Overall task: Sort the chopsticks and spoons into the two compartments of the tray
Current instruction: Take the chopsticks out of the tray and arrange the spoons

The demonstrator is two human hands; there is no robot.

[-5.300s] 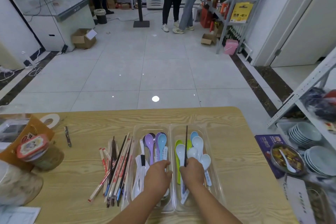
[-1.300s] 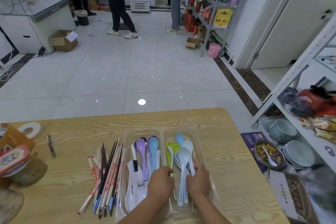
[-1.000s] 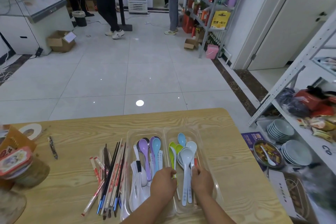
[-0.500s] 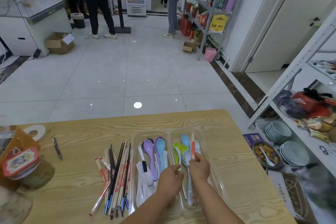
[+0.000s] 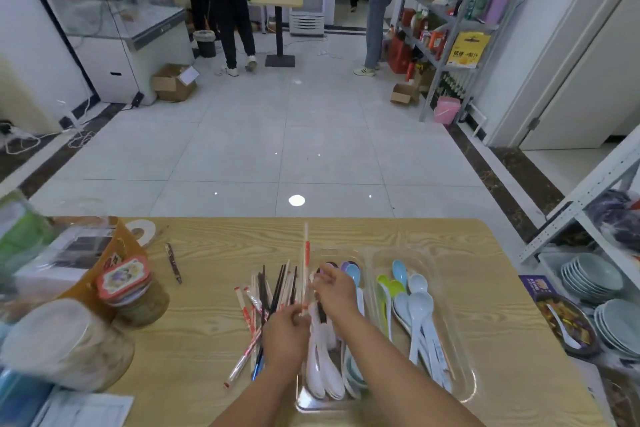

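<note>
A clear two-compartment tray (image 5: 460,354) lies on the wooden table (image 5: 485,288), both compartments holding several coloured spoons (image 5: 420,308). A loose pile of chopsticks (image 5: 273,291) lies on the table just left of the tray. A wrapped red-and-white chopstick (image 5: 306,253) points away from me over the tray's left edge. My right hand (image 5: 334,291) pinches it near the middle. My left hand (image 5: 285,333) holds its near end, over the pile.
Jars and packages (image 5: 131,291) crowd the table's left side, with a pen (image 5: 173,262) beside them. Stacked plates (image 5: 588,277) and a food bowl (image 5: 564,322) sit on a low shelf at the right. People stand on the tiled floor beyond the table.
My right hand lifted a wrapped chopstick out of the right compartment and carried it left across the tray. My left hand moved left and took its near end.
</note>
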